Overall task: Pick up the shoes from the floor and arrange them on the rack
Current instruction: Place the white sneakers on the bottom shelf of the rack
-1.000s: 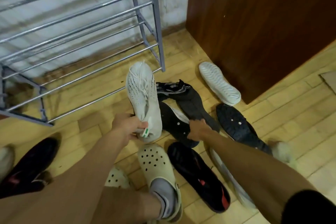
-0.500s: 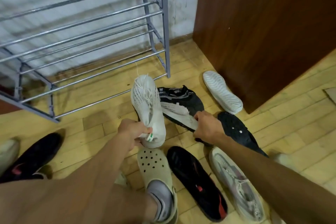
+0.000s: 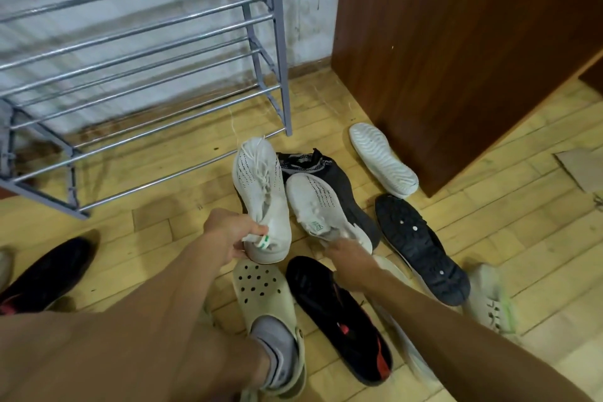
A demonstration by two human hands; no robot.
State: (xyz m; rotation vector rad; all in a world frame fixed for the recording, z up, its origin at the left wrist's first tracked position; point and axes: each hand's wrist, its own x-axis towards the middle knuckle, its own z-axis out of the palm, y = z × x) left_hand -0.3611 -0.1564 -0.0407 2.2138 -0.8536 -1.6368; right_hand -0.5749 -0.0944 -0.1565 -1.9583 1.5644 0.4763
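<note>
My left hand [image 3: 230, 232] grips the heel of a white knit sneaker [image 3: 261, 192], toe pointing toward the grey metal rack [image 3: 137, 81]. My right hand [image 3: 346, 251] holds the heel of its matching white sneaker [image 3: 318, 202], which lies beside the first, on top of a dark grey sneaker [image 3: 339, 179]. Around them on the wooden floor lie a white sole-up shoe [image 3: 381, 158], a black sole-up shoe [image 3: 421, 248], a black and red shoe [image 3: 339, 313] and a pale shoe with green trim [image 3: 492, 303]. All the rack's bars are bare.
A brown wooden cabinet [image 3: 456, 42] stands right of the rack. My foot in a beige clog [image 3: 264, 297] is planted below the white sneakers. Another black shoe [image 3: 49, 274] lies at the far left. A cardboard scrap [image 3: 580, 170] sits at the right edge.
My right hand has let go of the dark grey sneaker and taken the second white sneaker, now lying beside the first. My left hand kept its sneaker.
</note>
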